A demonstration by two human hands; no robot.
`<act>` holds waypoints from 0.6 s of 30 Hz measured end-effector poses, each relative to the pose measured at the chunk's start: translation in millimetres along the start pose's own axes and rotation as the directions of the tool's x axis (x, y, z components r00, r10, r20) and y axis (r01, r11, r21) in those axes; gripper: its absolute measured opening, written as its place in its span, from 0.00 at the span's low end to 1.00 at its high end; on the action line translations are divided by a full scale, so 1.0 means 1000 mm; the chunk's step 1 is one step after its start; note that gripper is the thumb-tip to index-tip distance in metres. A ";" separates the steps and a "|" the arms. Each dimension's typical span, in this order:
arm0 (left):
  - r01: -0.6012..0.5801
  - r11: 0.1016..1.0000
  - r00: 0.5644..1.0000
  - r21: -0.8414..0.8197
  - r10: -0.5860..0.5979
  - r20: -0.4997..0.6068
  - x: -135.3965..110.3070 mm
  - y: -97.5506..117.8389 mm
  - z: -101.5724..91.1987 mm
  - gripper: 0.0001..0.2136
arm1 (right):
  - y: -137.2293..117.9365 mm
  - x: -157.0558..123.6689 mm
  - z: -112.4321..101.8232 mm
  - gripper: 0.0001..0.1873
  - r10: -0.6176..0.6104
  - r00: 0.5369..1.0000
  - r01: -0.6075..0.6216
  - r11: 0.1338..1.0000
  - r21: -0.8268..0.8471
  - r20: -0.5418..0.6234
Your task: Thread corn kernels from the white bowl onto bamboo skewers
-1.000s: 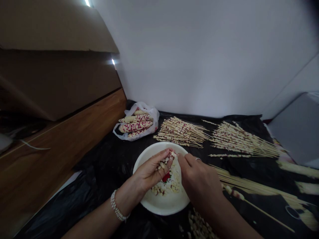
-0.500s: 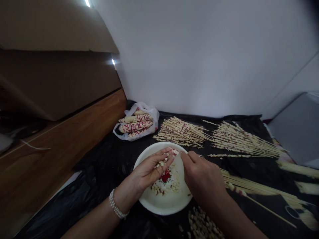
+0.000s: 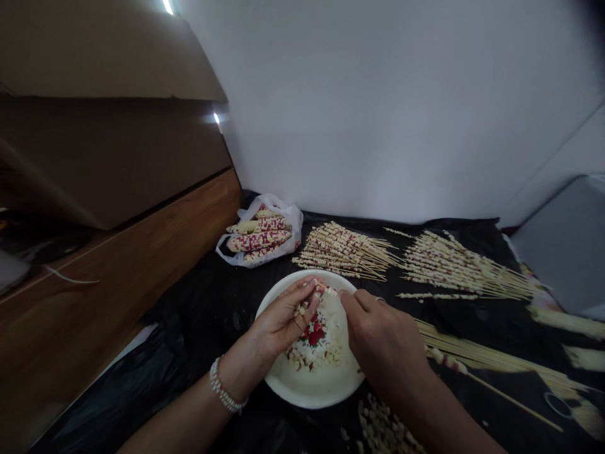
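Over a white bowl [image 3: 309, 389] holding loose pale corn kernels [image 3: 316, 350] and a red piece, my left hand [image 3: 283, 318] is cupped palm up with several kernels in it. My right hand [image 3: 380, 337] is closed in a pinch beside the left fingertips; a thin wooden skewer [image 3: 491, 388] runs from under it out to the right, with a few kernels threaded near the hand. The fingertips of both hands nearly touch above the bowl's far rim.
A white plastic bag of red-and-white corn cobs [image 3: 259, 238] lies at the back left. Two heaps of kernel-threaded skewers [image 3: 345, 251] [image 3: 460, 268] lie behind the bowl. Bare skewers [image 3: 496, 356] lie right. Loose kernels [image 3: 380, 429] sit on the black plastic sheet [image 3: 189, 315]. Wooden furniture [image 3: 94, 265] stands left.
My left hand has curled a little more and shifted slightly left over the bowl. My right hand stays pinched at the same spot; the skewer barely moves.
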State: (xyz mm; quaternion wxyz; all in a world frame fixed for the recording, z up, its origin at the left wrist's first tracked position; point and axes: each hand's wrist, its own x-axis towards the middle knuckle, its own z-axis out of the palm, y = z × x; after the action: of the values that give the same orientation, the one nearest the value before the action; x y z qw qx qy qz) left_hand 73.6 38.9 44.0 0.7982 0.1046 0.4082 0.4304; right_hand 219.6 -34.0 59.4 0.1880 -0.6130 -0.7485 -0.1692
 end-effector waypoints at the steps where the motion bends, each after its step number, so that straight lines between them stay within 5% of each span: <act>1: -0.009 1.000 1.000 0.010 0.009 0.007 -0.001 0.000 0.001 0.10 | 0.000 0.000 0.000 0.07 -0.002 1.000 0.002 1.000 0.001 0.011; 11: -0.008 0.999 1.000 -0.052 0.009 0.024 -0.001 0.000 0.001 0.07 | -0.001 0.000 0.002 0.06 0.006 1.000 -0.006 0.999 -0.036 -0.005; 18: 0.017 0.998 0.999 -0.057 -0.019 -0.039 -0.004 0.002 0.005 0.17 | -0.002 0.000 -0.002 0.08 -0.023 1.000 0.023 0.999 -0.022 0.012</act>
State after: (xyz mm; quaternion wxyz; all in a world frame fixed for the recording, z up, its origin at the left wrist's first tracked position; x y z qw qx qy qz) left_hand 75.0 37.9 51.0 0.7964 0.0697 0.4124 0.4368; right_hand 217.8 -35.3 60.6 0.1748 -0.6075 -0.7546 -0.1760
